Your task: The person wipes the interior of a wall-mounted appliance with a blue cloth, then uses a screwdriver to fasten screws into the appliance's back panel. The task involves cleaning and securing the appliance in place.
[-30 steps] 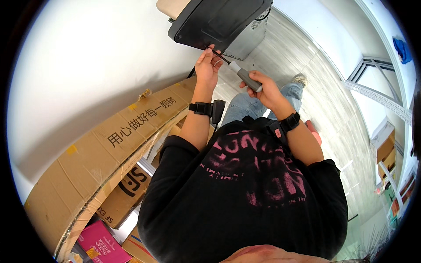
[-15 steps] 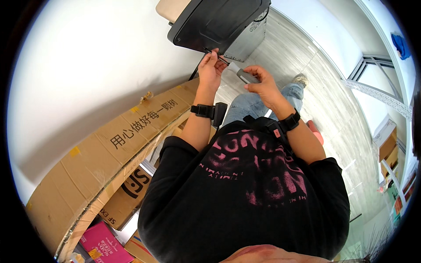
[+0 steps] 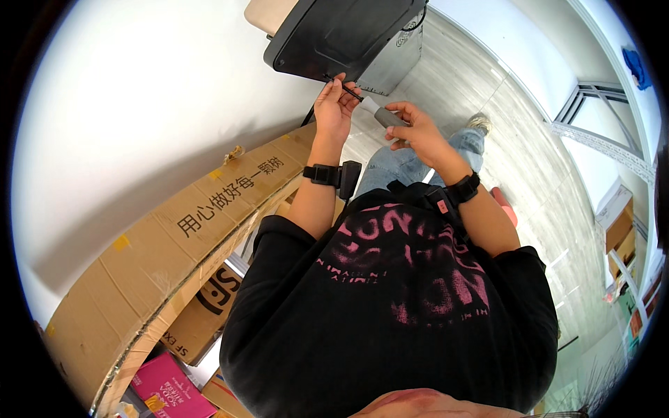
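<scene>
A screwdriver [image 3: 387,118] with a grey handle and a dark shaft points up and to the left at the lower edge of a black moulded panel [image 3: 327,42]. My right hand [image 3: 418,136] holds the handle between thumb and fingers. At the shaft's far end, my left hand [image 3: 336,104] is closed, pinching it close to the panel's edge. The tip and whatever it meets are too small to make out behind the fingertips.
A long brown cardboard box [image 3: 181,209] runs along the white wall on my left. Beside it lie another carton [image 3: 202,313] and a pink box [image 3: 171,386]. A grey box-shaped thing [image 3: 397,66] stands behind the panel. Metal-framed shelving [image 3: 603,136] is at the right.
My right hand's fingers have shifted on the handle, the thumb now further over it. My left hand stays at the shaft, almost unmoved.
</scene>
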Action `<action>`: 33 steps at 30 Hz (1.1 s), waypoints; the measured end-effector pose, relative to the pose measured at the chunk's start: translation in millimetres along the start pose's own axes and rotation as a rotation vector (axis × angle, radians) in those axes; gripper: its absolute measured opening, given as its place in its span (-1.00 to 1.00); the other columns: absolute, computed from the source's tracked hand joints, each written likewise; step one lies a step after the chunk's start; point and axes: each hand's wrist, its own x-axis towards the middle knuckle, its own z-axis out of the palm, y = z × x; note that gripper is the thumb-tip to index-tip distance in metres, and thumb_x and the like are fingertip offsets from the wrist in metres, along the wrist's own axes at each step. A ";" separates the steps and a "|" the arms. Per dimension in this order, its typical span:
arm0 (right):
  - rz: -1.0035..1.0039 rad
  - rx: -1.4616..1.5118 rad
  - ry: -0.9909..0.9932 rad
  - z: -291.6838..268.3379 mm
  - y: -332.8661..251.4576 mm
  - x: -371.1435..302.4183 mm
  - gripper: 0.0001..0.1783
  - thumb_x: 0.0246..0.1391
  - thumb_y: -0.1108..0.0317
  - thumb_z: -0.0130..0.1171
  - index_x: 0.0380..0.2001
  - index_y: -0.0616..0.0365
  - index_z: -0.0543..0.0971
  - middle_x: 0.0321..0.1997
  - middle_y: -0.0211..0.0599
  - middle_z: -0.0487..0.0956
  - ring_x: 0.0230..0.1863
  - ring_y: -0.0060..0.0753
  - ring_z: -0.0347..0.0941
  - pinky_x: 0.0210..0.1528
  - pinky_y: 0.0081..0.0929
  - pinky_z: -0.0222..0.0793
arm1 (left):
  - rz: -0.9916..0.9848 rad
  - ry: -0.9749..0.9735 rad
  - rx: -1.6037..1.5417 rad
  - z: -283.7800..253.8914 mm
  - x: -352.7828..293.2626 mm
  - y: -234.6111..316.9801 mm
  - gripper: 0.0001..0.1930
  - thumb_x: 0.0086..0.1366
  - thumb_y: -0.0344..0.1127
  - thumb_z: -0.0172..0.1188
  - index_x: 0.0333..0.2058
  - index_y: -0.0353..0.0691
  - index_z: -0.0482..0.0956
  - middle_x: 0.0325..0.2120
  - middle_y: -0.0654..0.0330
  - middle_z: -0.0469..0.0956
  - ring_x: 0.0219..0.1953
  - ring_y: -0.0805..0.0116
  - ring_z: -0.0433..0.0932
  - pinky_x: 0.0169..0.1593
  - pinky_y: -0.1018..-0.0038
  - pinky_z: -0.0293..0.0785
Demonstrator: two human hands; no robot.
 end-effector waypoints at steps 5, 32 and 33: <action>-0.057 -0.117 0.029 10.8 -5.3 -3.4 -0.47 0.05 0.42 0.17 0.10 0.18 0.29 -0.06 -0.23 0.41 -0.24 -0.38 0.48 -0.37 -0.51 0.50 | -0.017 -0.028 0.076 -8.5 5.1 0.5 -0.77 0.36 -0.27 0.04 -0.08 -0.23 0.45 -0.44 0.25 0.53 -0.39 0.42 0.54 -0.29 0.56 0.48; 0.100 -0.164 0.082 0.3 7.4 5.0 -0.43 0.02 0.26 0.21 0.10 0.15 0.32 -0.07 -0.27 0.43 -0.29 -0.46 0.45 -0.35 -0.43 0.48 | -0.040 0.071 0.126 2.3 -0.6 7.7 -0.77 0.36 -0.34 0.02 -0.04 -0.17 0.44 -0.37 0.26 0.55 -0.38 0.41 0.55 -0.31 0.54 0.49; 0.086 -0.172 0.086 -0.2 8.9 5.8 -0.43 0.01 0.27 0.21 0.10 0.15 0.33 -0.07 -0.26 0.43 -0.28 -0.46 0.46 -0.34 -0.43 0.48 | -0.030 0.050 0.121 -0.9 1.3 5.5 -0.77 0.35 -0.34 0.03 -0.04 -0.17 0.45 -0.38 0.27 0.54 -0.39 0.43 0.54 -0.31 0.55 0.49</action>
